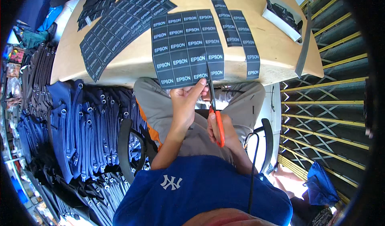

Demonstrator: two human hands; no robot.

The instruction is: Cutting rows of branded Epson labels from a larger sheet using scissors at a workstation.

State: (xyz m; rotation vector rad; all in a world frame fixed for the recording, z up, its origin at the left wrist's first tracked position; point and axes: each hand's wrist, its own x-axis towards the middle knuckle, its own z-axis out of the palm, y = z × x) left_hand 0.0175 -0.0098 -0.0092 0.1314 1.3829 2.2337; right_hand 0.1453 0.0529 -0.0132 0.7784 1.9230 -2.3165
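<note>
The left hand [185, 101] pinches the lower edge of a dark label sheet [185, 45], grip clamped on it. The sheet lies on the bench [272, 45] and overhangs its near edge above that grip. The right hand [224, 132] has its grip closed through the orange handles of the scissors [214, 105]; the blades reach up into the sheet's lower edge, just right of the left grip. Cut strips [236, 29] lie beyond, to the right.

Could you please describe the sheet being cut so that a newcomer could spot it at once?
Look at the near edge of the wooden table. The dark label sheet overhangs it, pinched by the left hand. Unlike the neighbouring sheets and strips, orange-handled scissors are slicing into it.
</note>
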